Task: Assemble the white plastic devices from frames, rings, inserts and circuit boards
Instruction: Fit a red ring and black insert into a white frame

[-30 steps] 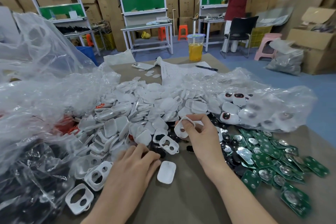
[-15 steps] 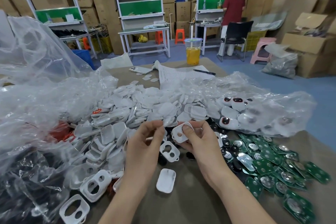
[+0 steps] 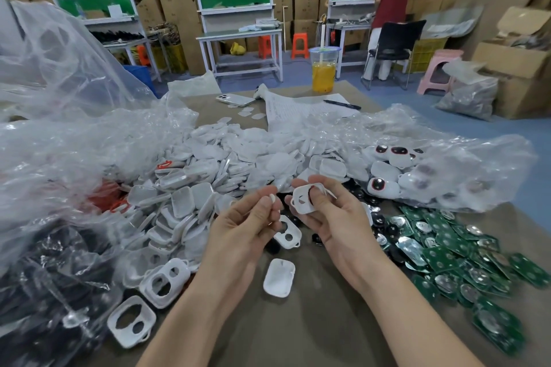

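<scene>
Over the brown table (image 3: 313,325), both hands are raised just above the parts, close together but not touching. The right hand (image 3: 337,223) holds a white frame (image 3: 299,202) with its face turned toward the person. The frame's long axis runs roughly left to right and rises a little to the right. The thumb presses over its larger opening, the small hole shows at the left end, and the other fingers curl behind it. The left hand (image 3: 244,226) is narrowed to a pinch, with thumb and forefinger closed on a small white insert (image 3: 272,197) held just beside the frame's left end. Its other fingers are loosely curled beneath. Below and between the hands a second frame (image 3: 288,232) lies flat on the table. Nearer the person sits a white shell (image 3: 279,277), hollow side up, with its long axis running away from the person. Two more frames (image 3: 165,281) lie at the lower left beside crumpled clear plastic. A heap of white covers (image 3: 208,176) spreads behind the hands, and green circuit boards (image 3: 465,250) are scattered to the right. A clear bag of finished devices (image 3: 387,170) lies beyond the boards. At the far end of the table stand a cup of orange drink (image 3: 323,70), a phone (image 3: 235,99) and a pen (image 3: 342,104) on paper.
</scene>
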Demonstrator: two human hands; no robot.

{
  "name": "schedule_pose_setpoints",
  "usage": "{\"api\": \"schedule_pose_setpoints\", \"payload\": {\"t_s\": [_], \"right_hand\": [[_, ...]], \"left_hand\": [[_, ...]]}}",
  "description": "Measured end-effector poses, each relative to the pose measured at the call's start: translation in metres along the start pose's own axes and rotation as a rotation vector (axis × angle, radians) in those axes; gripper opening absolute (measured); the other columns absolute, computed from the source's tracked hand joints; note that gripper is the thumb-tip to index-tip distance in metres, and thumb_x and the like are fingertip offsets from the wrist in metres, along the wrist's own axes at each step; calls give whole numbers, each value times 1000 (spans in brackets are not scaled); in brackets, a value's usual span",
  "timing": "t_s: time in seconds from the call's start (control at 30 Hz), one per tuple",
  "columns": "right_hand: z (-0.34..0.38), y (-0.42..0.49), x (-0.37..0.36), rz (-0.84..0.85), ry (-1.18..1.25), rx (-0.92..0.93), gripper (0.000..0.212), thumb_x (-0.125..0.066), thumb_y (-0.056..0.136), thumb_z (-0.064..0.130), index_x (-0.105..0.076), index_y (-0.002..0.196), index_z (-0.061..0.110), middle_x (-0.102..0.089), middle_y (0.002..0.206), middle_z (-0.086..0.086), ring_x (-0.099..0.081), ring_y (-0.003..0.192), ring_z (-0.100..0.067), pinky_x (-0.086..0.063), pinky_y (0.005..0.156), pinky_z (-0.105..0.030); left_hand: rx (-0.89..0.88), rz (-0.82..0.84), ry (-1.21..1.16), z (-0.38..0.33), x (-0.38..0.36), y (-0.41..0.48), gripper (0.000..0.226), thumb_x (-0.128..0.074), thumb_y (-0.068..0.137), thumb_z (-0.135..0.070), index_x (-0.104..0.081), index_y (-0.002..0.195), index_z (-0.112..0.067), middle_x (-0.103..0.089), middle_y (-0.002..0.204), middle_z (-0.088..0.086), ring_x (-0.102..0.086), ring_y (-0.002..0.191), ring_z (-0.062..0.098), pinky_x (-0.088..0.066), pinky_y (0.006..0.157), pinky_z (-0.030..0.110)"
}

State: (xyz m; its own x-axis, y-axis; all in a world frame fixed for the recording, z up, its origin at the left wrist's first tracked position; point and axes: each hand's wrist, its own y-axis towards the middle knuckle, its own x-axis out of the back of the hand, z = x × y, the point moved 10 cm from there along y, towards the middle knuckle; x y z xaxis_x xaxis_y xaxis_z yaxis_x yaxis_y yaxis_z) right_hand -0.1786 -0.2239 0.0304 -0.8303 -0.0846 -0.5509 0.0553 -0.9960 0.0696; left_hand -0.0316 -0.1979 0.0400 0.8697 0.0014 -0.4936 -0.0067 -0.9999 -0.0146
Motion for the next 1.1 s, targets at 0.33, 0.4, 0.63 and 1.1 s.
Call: {"api": "schedule_pose_setpoints", "payload": {"t_s": [0.33,0.4,0.63,1.1], "right_hand": [[5,-9,-25,195,-90,3,12,-59,93,18,-70,95,22,-72,119,-11,-73,98,-32,-60,83,-38],[3,-11,-29,218,-109,-5,15,-56,97,13,-69,97,20,-72,119,-11,-74,94,-30,-59,80,-34],[4,-14,-31,209,-263,19,27,-51,102,6,-69,94,25,-74,116,-4,-74,92,-27,-58,76,-28],[4,-12,-23,136,-300,57,22,-51,103,7,-68,100,21,-75,110,-6,-72,102,-26,-60,79,-31]], "left_hand": [[-18,-65,48,-3,7,1,13,-72,73,-24,-83,80,-22,-74,84,4,-69,75,10,-60,75,22],[-18,-74,38,-2,7,1,13,-73,73,-22,-82,82,-18,-73,85,8,-67,71,13,-60,75,23],[-54,-83,110,-5,10,2,13,-69,89,-16,-81,87,-18,-76,95,12,-66,78,17,-59,76,24],[-137,-233,256,-11,28,2,6,-69,95,-16,-75,96,-15,-72,75,-2,-66,72,9,-55,73,24]]}}
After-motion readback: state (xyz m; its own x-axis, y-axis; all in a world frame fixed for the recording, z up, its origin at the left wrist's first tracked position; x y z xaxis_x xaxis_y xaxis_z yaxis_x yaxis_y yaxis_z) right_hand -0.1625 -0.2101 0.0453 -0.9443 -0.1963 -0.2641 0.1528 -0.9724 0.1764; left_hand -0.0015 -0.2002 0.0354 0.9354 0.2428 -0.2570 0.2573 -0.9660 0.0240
